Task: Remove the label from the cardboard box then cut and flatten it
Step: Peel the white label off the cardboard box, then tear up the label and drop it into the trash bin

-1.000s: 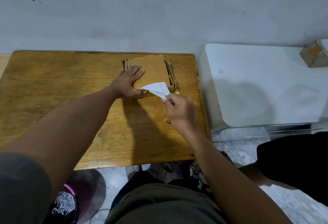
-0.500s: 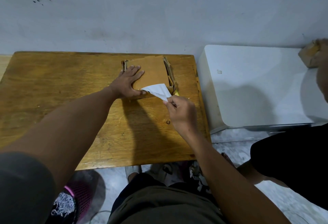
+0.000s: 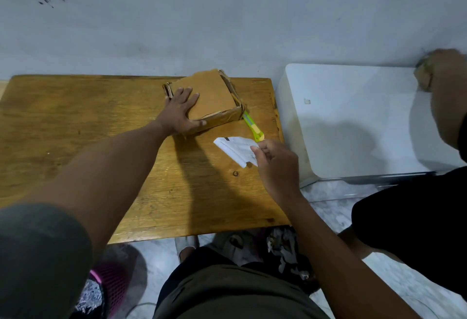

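While the left hand (image 3: 180, 114) presses flat, fingers straight, on its top, the cardboard box (image 3: 213, 98) sits at the far edge of the wooden table (image 3: 75, 121); its contents are hidden. Right hand (image 3: 274, 164) pinches the white label (image 3: 236, 150), clear of the box. Yellow-green cutter (image 3: 253, 126) lies just beside the box's right corner. White appliance (image 3: 348, 116) stands right of the table; another person's arm (image 3: 444, 96), cut off, reaches over it.
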